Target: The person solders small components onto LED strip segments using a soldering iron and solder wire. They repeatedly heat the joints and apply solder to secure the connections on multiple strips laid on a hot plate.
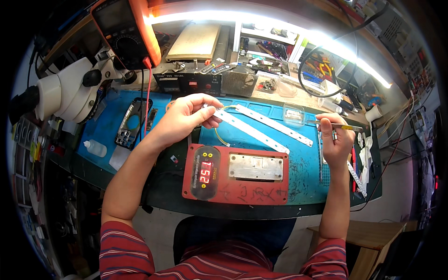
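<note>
Workbench (pixel 266 212) with dark green top, blue mat (pixel 303 186) laid over it, lit by a bright tube lamp (pixel 210 17) along the back. Listed left to right: white microscope (pixel 60 95), tilted over the mat's left end; small translucent bottle (pixel 95 148), lying on its side; multimeter (pixel 125 37) in an orange case, red and black leads hanging down; dark device frame (pixel 132 122), flat on the mat. Left hand (pixel 193 114): thumb and fingers pinched on the upper-left end of a perforated white strip (pixel 252 129), which slants down to the right, its far end by the upper edge of a red heating unit (pixel 221 182). Unit fitted with a lit red display (pixel 205 172) and a silver metal plate (pixel 255 167). Second white strip (pixel 274 125), lying on the mat behind the first, roughly parallel. Clear box (pixel 294 114), small, pale contents indistinct. Right hand (pixel 336 137), well apart from the left: fingers closed around tweezers (pixel 347 127), tips pointing left, near the box. Far right: shorter white perforated strip (pixel 357 179), near the bench edge.
</note>
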`<action>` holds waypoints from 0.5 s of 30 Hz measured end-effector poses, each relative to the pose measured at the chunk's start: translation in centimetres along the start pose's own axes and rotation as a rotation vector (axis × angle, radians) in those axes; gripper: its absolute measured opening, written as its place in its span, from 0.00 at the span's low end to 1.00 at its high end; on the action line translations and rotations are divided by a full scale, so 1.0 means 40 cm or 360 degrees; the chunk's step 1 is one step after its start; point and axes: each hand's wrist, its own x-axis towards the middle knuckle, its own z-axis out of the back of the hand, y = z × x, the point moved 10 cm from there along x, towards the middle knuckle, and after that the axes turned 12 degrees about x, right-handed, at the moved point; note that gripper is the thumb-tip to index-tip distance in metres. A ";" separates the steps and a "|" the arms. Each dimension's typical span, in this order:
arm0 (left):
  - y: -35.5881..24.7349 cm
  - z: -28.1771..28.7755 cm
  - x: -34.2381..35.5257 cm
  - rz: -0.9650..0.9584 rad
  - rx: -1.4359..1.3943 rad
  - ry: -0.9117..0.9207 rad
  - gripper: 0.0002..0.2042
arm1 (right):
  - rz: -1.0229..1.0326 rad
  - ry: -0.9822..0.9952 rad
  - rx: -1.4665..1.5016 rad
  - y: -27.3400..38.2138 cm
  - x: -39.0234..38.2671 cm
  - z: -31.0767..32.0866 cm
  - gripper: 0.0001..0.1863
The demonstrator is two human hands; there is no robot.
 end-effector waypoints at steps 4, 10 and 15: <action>-0.001 0.000 -0.001 -0.0004 0.0008 0.0004 0.12 | -0.0028 0.0000 0.0000 -0.005 -0.003 0.001 0.11; 0.000 0.001 0.000 0.0002 0.0014 -0.0010 0.12 | -0.0038 0.0009 0.0021 -0.005 -0.001 -0.004 0.11; 0.001 0.000 0.001 0.0005 0.0009 -0.0001 0.12 | -0.0027 0.0012 0.0014 -0.008 -0.001 -0.002 0.10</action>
